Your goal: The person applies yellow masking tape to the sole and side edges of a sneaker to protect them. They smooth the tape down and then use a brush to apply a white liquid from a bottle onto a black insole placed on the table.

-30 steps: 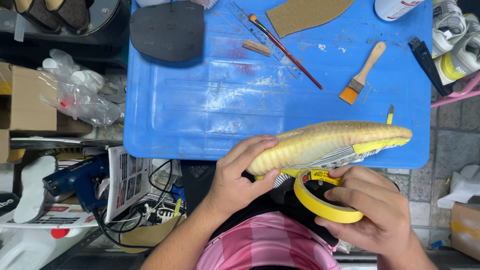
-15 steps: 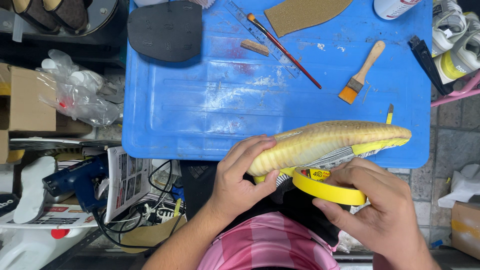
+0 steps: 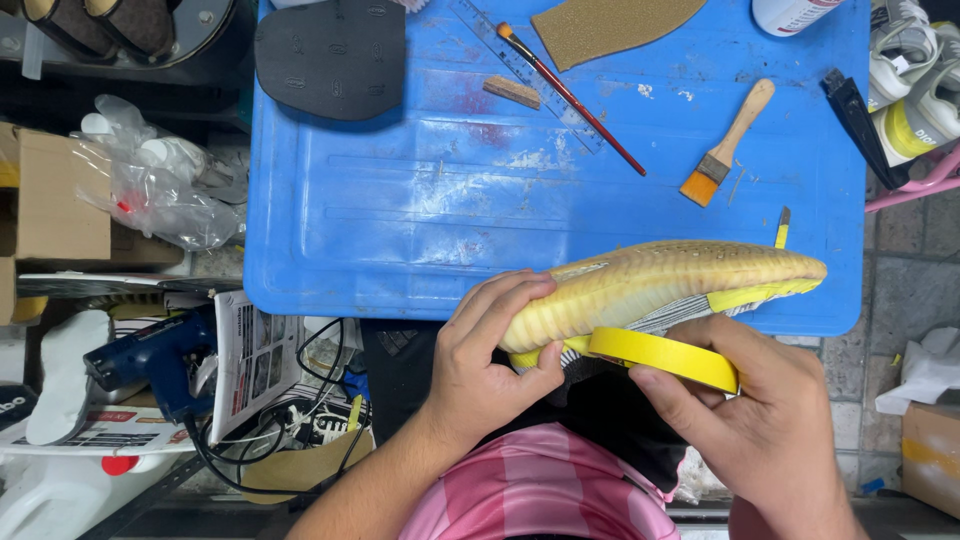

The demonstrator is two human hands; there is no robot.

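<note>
A shoe with a yellowed ribbed sole (image 3: 660, 285) lies on its side at the near edge of the blue table (image 3: 420, 210), sole facing me. My left hand (image 3: 485, 365) grips its heel end, fingers over the sole and thumb underneath. My right hand (image 3: 755, 420) holds a roll of yellow tape (image 3: 665, 355) flat against the underside of the shoe, thumb on the roll's near rim. The shoe's upper is mostly hidden behind the sole and the tape.
On the table lie a black rubber sole piece (image 3: 330, 55), a clear ruler (image 3: 520, 70), a thin red paintbrush (image 3: 570, 95), a wooden flat brush (image 3: 725, 145), a tan sheet (image 3: 610, 22) and a black tool (image 3: 855, 115). A blue power tool (image 3: 160, 355), cables and boxes crowd the floor at left.
The tape roll has tipped from facing me to nearly edge-on and moved up against the shoe. My right hand has shifted up and left with it. My left hand stays on the heel.
</note>
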